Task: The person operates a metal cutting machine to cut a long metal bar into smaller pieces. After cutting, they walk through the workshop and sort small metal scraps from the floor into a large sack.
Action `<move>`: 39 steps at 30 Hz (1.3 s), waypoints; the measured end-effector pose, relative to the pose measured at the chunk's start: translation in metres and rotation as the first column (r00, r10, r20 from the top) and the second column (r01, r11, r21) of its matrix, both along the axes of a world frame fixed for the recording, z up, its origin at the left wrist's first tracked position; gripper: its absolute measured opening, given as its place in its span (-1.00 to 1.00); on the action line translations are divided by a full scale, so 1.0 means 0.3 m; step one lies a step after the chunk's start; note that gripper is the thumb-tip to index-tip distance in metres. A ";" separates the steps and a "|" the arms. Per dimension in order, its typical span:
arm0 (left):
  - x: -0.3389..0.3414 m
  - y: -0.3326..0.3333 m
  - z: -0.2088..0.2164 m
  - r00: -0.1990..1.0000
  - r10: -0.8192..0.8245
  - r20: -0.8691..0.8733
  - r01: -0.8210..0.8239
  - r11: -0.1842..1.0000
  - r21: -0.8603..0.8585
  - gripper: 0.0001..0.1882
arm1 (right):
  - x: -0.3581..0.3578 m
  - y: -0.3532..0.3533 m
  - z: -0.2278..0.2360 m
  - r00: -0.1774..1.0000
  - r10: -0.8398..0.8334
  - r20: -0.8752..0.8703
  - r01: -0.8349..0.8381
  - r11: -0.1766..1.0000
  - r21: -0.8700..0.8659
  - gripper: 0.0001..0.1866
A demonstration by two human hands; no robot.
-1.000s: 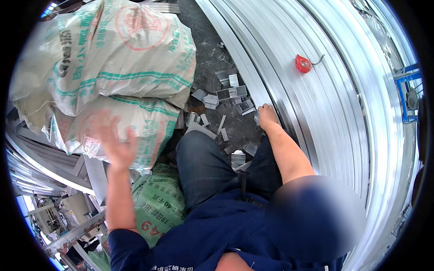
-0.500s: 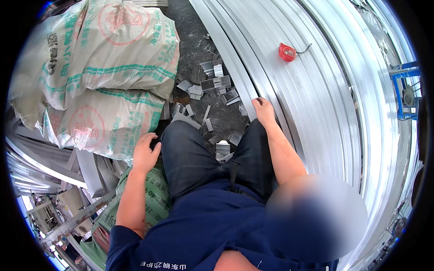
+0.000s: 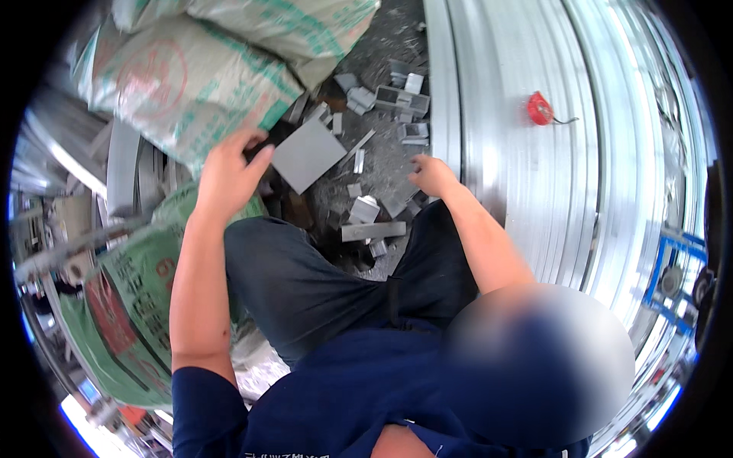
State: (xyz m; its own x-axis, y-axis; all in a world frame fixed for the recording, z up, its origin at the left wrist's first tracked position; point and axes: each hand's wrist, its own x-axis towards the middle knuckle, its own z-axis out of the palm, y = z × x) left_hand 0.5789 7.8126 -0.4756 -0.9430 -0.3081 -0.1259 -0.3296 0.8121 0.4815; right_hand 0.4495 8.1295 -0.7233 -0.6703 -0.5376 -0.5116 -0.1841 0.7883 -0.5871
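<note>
My left hand hovers beside the lower woven sack, its thumb and fingers apart around nothing. Just right of its fingertips lies a flat grey square plate among the scraps. My right hand is over the floor at the left edge of the long aluminium profiles; its fingers are loosely bent with a gap, and I see nothing in them. Between my knees, small metal offcuts are scattered on the dark floor. A cut piece of rectangular tube lies farther off.
A red tape measure with a dark strap rests on the profiles. Another pale sack leans at the back left. A green sack stands beside my left leg. At the far right is a blue metal frame.
My left hand has lifted and moved forward from beside my knee. My right hand has come off the profile edge over the floor. My knees have spread and the view has turned.
</note>
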 end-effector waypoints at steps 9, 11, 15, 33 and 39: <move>0.162 0.144 -0.789 0.774 0.329 0.541 -0.508 0.832 0.222 -0.44 | 0.312 -0.265 -0.292 0.986 0.148 0.072 -0.164 0.923 0.347 -0.23; 0.304 0.212 -0.988 0.681 0.334 0.652 -0.617 0.741 0.264 -0.33 | 0.343 -0.259 -0.262 0.987 0.113 0.116 -0.153 0.888 0.434 -0.06; 0.336 0.303 -1.091 0.626 0.272 0.731 -0.462 0.884 0.067 -0.12 | 0.348 -0.239 -0.332 0.991 0.093 0.101 -0.131 0.857 0.498 -0.18; 0.181 0.331 -1.089 0.431 -0.076 0.899 -0.225 0.956 0.189 -0.07 | 0.256 -0.241 -0.429 0.938 -0.098 0.334 -0.032 0.932 0.361 -0.58; 0.238 0.270 -1.183 0.609 -0.042 0.792 -0.315 0.904 0.290 -0.26 | 0.284 -0.257 -0.479 0.547 -0.413 0.729 0.227 0.911 0.346 -0.83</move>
State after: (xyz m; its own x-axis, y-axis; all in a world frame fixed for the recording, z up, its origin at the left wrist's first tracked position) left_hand 0.6502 7.8936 -0.8305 -0.3857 -0.1853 -0.9038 -0.8070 0.5425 0.2331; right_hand 0.5346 8.0523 -0.8670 -0.0759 -0.2007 -0.9767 0.5515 0.8077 -0.2088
